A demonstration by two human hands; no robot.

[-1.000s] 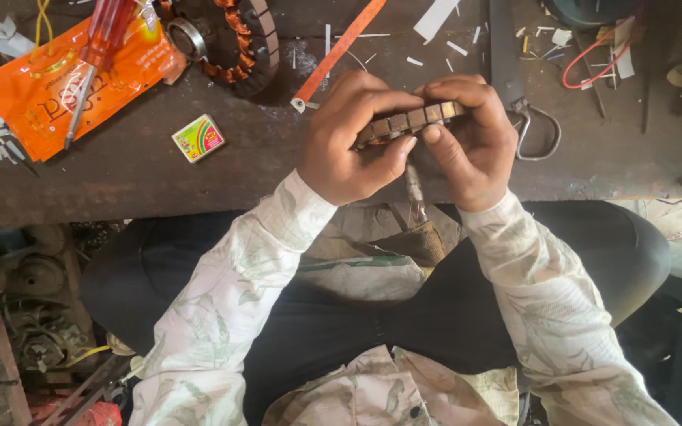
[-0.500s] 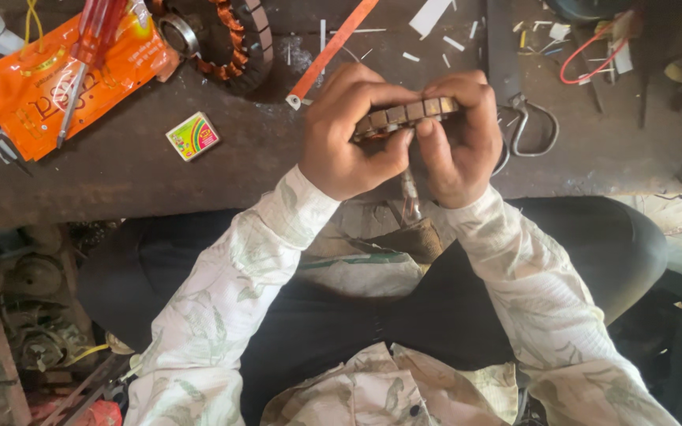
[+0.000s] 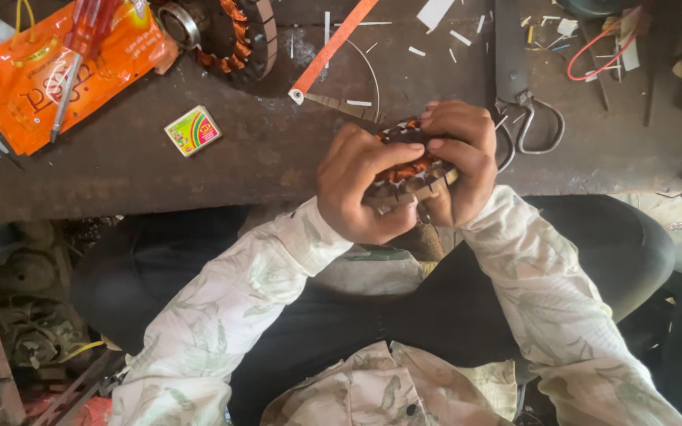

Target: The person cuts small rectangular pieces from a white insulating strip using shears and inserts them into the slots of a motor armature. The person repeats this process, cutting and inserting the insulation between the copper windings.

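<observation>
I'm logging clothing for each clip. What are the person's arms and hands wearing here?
Both arms wear long, loose, off-white sleeves with a faint grey-green leaf print, reaching the wrists. The left hand and right hand are bare: no gloves, rings or watch visible.

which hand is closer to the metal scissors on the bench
Right. The right hand sits just left of the scissors, nearly touching; the left hand is farther left.

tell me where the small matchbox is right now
In the head view the matchbox lies on the dark workbench, left of both hands, just below the orange packet and the second wound stator.
</observation>
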